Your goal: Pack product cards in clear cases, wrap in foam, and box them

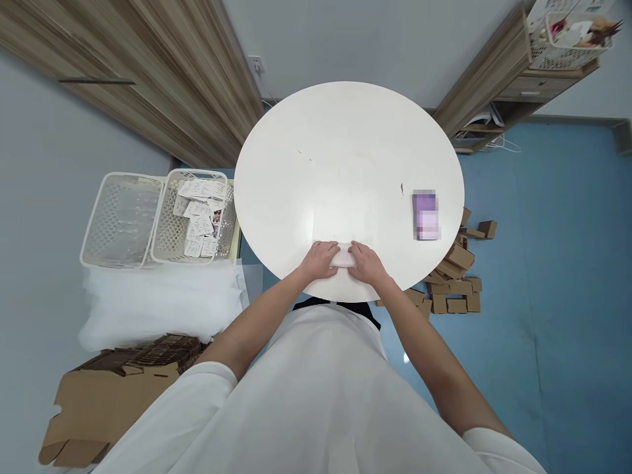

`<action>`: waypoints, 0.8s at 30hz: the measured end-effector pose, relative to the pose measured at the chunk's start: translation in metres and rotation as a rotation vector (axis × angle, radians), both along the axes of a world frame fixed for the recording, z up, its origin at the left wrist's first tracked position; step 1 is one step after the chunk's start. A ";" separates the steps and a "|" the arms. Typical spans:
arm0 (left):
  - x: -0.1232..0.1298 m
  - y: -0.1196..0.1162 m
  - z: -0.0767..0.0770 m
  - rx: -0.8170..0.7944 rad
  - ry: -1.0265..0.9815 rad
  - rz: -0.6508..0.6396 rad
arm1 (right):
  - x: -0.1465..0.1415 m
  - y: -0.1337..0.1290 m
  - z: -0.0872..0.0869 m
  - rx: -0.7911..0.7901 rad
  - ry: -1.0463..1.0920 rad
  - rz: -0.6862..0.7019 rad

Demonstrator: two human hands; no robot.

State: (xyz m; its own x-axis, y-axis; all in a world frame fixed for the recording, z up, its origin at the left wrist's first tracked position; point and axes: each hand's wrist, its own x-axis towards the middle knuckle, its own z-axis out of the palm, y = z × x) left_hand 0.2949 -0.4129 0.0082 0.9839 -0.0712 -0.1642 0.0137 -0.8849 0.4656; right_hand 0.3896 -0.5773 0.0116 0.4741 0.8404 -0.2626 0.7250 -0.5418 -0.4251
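Observation:
Near the front edge of the round white table (pixel 345 131), both hands grip a small, pale wrapped bundle (pixel 342 255). My left hand (pixel 320 259) is closed on its left end, and my right hand (pixel 366 262) on its right end. Fingers cover the ends, and what is inside the bundle cannot be seen. A thin whitish sheet (pixel 340 220) seems to lie flat just beyond it; its outline is faint against the tabletop.
A blurred purple item (pixel 425 216) lies on the table's right side. At left stand a basket of white packets (pixel 190 258) and a basket of clear material (pixel 116 263), above stacked white sheets (pixel 162 303) and flat cardboard (pixel 113 401). Small brown boxes (pixel 457 263) pile up at right.

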 end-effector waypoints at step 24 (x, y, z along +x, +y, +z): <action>0.011 0.055 -0.012 -0.409 0.340 0.620 | 0.051 0.013 0.000 0.022 0.465 -0.553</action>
State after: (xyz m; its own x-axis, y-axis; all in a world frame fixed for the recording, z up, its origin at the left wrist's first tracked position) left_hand 0.3060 -0.3575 -0.0038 0.7653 0.3511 -0.5395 0.6436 -0.4310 0.6325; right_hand 0.4406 -0.5644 0.0117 0.6747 0.5170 -0.5267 0.0881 -0.7650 -0.6380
